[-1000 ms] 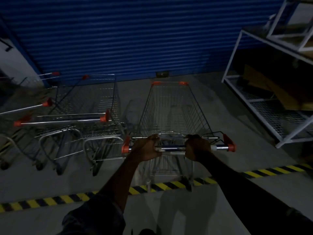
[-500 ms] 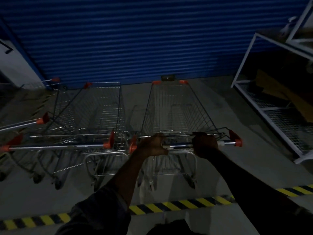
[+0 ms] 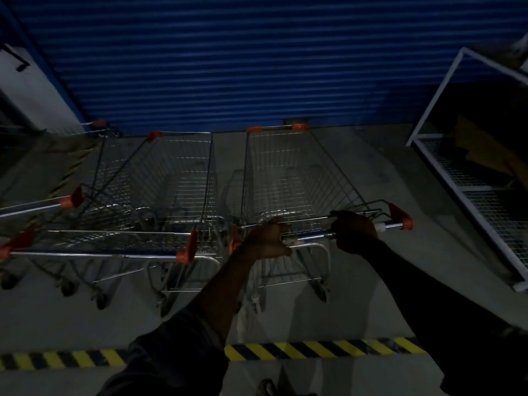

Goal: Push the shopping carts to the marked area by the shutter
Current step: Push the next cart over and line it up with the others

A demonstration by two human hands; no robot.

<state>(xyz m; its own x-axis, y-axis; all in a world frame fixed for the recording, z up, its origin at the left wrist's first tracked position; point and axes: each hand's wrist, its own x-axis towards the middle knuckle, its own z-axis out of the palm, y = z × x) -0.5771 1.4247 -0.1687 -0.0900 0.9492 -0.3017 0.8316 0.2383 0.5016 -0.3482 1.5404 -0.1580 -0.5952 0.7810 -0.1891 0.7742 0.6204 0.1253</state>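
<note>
The scene is dim and grainy, with no lamp in view. Faint light lies in horizontal bands across the blue shutter [image 3: 257, 67], strongest near its middle. The concrete floor [image 3: 385, 172] reads flat grey, with soft shadows under the cart [image 3: 285, 167]. Small glints run along the chrome handle bar [image 3: 310, 238]. The left hand [image 3: 267, 244] catches some light, while the right hand [image 3: 355, 234] is almost black. Wide-angle distortion tilts the white rack [image 3: 437, 90] at the right edge. Fine wire detail is soft.

Cart advanced
The pushed cart [image 3: 297, 178] has rolled fully past the striped floor tape [image 3: 314, 350], its front now near the shutter [image 3: 228, 67].
</note>
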